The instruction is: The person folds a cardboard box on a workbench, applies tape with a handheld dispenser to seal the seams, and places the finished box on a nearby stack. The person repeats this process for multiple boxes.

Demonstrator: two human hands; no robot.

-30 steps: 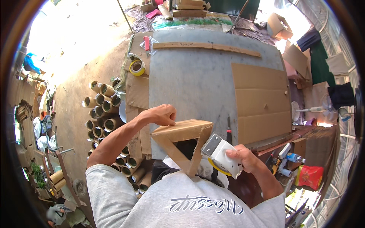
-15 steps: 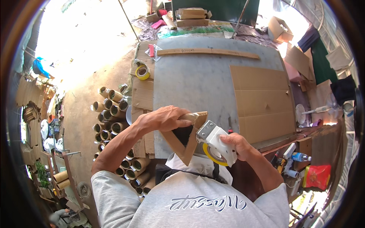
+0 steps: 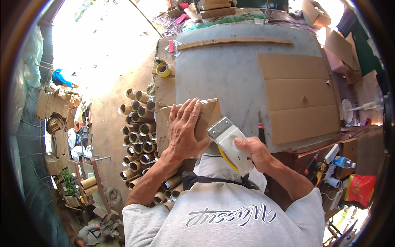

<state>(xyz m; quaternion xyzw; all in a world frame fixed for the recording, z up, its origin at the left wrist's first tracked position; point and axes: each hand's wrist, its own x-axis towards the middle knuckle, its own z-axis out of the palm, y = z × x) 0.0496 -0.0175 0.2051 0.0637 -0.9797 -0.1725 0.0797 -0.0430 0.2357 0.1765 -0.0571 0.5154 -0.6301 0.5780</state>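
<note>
A triangular cardboard frame point(image 3: 211, 109) sits at the table's near edge, just in front of my body. My left hand point(image 3: 183, 129) lies over it with fingers stretched out flat, covering much of its middle. My right hand point(image 3: 255, 152) is closed around a white tape dispenser point(image 3: 231, 140). The dispenser's metal head meets or almost meets the frame's right side; I cannot tell if they touch. A yellow-edged tape roll point(image 3: 227, 158) shows under the dispenser's body.
A grey tabletop point(image 3: 218, 70) carries a flat cardboard sheet point(image 3: 300, 94), a wooden strip point(image 3: 234, 40), a tape roll point(image 3: 163, 69) and a knife with a dark handle point(image 3: 261, 132). Several cardboard tubes point(image 3: 140, 127) are stacked left of the table. A water bottle point(image 3: 345, 162) stands at right.
My left hand has gone from gripping the frame's upper edge to lying flat over it. The frame has turned, and the dispenser has come closer to its side. The whole view has shifted.
</note>
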